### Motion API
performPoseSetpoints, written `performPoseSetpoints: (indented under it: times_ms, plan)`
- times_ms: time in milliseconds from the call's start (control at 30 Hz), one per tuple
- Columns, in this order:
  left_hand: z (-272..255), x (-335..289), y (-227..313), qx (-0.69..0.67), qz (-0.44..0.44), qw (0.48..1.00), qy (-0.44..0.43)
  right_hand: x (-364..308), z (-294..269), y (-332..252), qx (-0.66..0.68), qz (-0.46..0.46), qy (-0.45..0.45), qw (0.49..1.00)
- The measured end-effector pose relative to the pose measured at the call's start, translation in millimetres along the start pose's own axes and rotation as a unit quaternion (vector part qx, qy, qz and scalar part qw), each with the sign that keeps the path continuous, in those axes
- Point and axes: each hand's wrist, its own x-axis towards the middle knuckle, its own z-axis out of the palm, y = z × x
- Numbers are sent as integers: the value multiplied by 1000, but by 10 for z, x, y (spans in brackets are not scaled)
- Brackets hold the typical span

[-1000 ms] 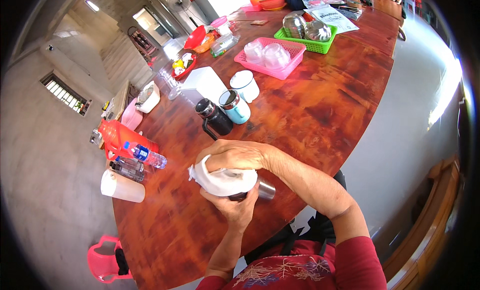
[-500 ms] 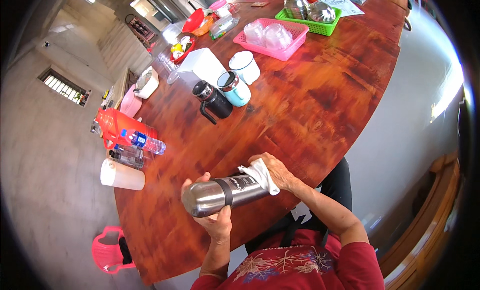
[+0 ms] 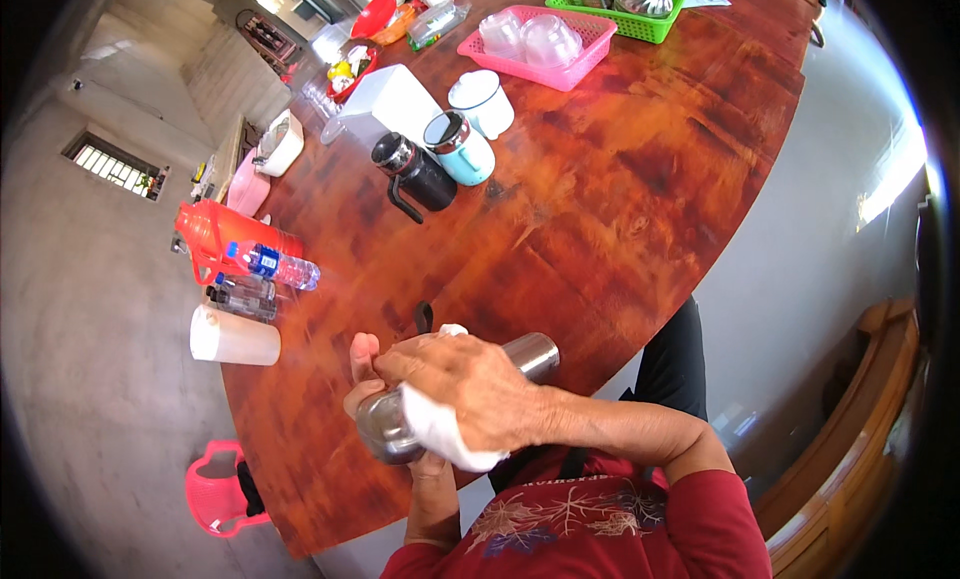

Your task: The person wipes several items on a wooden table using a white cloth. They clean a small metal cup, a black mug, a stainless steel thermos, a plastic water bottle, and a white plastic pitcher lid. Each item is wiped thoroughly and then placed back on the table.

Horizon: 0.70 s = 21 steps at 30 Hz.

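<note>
A stainless steel vacuum flask (image 3: 533, 355) lies slanted in my hands above the near part of the wooden table. My left hand (image 3: 363, 377) grips it from beneath near its rounded end; only the fingertips and wrist show. My right hand (image 3: 475, 379) lies across the top of the flask, closed around a white cloth (image 3: 438, 429). The cloth touches the metal near the rounded end and hangs down on the near side. A dark strap loop (image 3: 424, 317) sticks up behind my right hand. Much of the flask's middle is hidden by that hand.
Beyond the flask stand a black handled tumbler (image 3: 425, 182), a light blue mug (image 3: 465, 154) and a white mug (image 3: 483, 107). At left are a red jug (image 3: 225, 229), bottles (image 3: 285, 267) and a white cylinder (image 3: 235, 337). A pink basket (image 3: 580, 74) sits farther back.
My right hand has moved left along the flask with the cloth, from the far right end to the rounded end. The strap loop now shows. The view has shifted slightly.
</note>
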Motion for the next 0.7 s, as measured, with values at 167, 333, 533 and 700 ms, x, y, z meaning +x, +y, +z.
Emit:
performPoseSetpoints:
  times_ms: [167, 333, 533, 700]
  plan:
    - [-63, 3, -51, -110, 2, 994, -14, -264, -158, 586, 10, 96, -176, 980]
    - [-17, 25, -24, -113, 20, 989, -97, -839, -116, 1344, 6, 41, -110, 993]
    - [-120, -21, -18, -52, -10, 993, -106, -994, -71, 761, 121, 285, 126, 942]
    - [-88, -57, 3, -75, -24, 994, -77, -583, -78, 152, 77, 100, 225, 966]
